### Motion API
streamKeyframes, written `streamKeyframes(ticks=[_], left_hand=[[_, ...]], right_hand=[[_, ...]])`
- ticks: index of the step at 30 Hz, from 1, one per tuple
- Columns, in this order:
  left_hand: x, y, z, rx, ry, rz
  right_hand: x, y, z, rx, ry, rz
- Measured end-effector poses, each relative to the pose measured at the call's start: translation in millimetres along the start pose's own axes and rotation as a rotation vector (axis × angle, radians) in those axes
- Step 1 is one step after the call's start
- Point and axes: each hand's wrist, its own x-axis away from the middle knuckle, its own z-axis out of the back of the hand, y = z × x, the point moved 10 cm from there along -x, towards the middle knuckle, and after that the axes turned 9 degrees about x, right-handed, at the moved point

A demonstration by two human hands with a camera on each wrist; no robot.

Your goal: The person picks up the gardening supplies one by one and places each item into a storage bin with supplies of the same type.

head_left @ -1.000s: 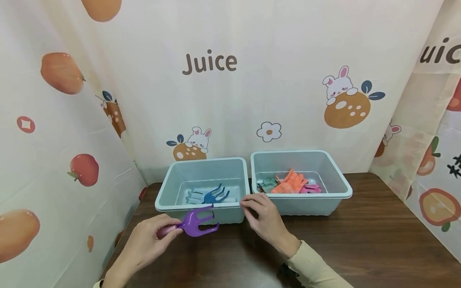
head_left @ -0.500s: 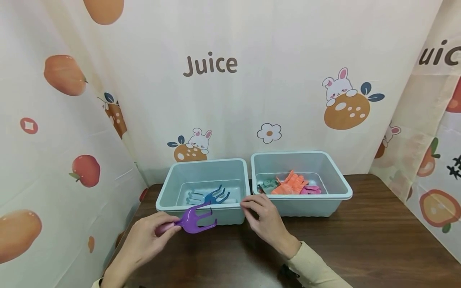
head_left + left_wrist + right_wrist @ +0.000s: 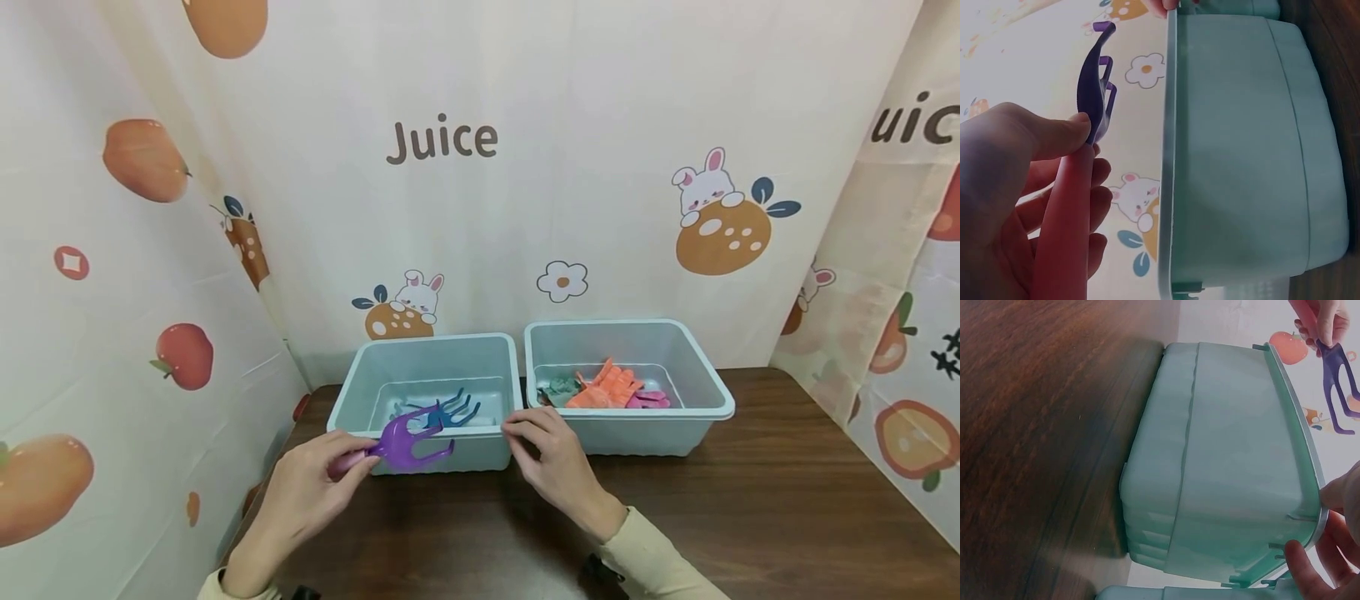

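My left hand (image 3: 311, 483) grips the pink handle of a purple hand rake (image 3: 405, 442) with three bent tines. In the left wrist view its thumb (image 3: 1066, 134) presses where the handle meets the purple head. The rake head overlaps the front rim of the left pale-blue bin (image 3: 480, 454), and the right wrist view puts it above rim height. Inside that bin lie a blue hand rake (image 3: 453, 410) and paler blue tines beside it. My right hand (image 3: 551, 462) pinches the bin's front right rim corner, one finger (image 3: 1302, 565) under the lip.
A second pale-blue bin (image 3: 645, 433) stands close on the right, holding orange gloves (image 3: 607, 385), a pink glove (image 3: 651, 400) and a green one (image 3: 561, 387). Both bins stand on a dark wood table (image 3: 750, 483) against a printed curtain (image 3: 480, 217).
My left hand has lifted the purple hand rake a little, so its head overlaps the left bin's rim more. The right hand stays at the bin corner. The head view has shifted slightly.
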Motion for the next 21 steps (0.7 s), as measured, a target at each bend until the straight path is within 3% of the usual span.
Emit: streamKeyframes(ticks=[5, 21], left_hand=[[-2.8, -2.2, -1.2, 0.0, 0.013, 0.006], [-12.3, 3.7, -2.2, 0.011, 0.08, -0.094]], right_hand=[[1, 0, -0.3, 0.0, 0.009, 0.009], [1, 1, -1.4, 0.0, 0.013, 0.0]])
